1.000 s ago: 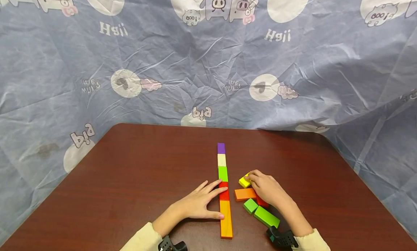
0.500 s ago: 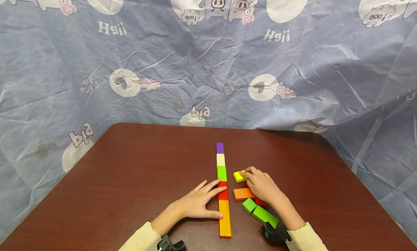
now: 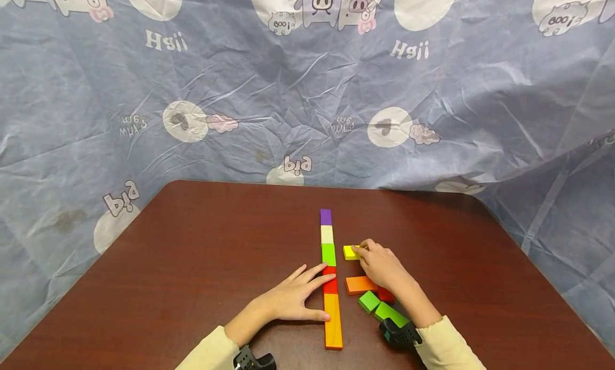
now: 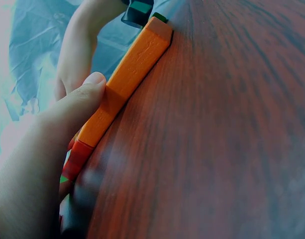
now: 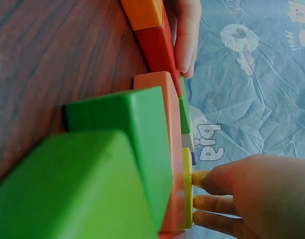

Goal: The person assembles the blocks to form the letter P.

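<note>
A straight row of wooden blocks runs away from me in the head view: orange, red, green, cream and purple. My left hand spreads along the row's left side. Its thumb touches the orange block, while fingertips rest on the red block and at the green one's near end. Right of the row, fingertips of my right hand rest on the top of a yellow block. That block lies flat, its right end covered by the hand in the head view.
Nearer me on the right lie a loose orange block, a partly hidden red block, a small green block and a longer green block. The brown table ends at a printed blue-grey cloth.
My right hand has slid the yellow block away from me and left toward the row, turning it until it lies crosswise. The left hand keeps its place.
</note>
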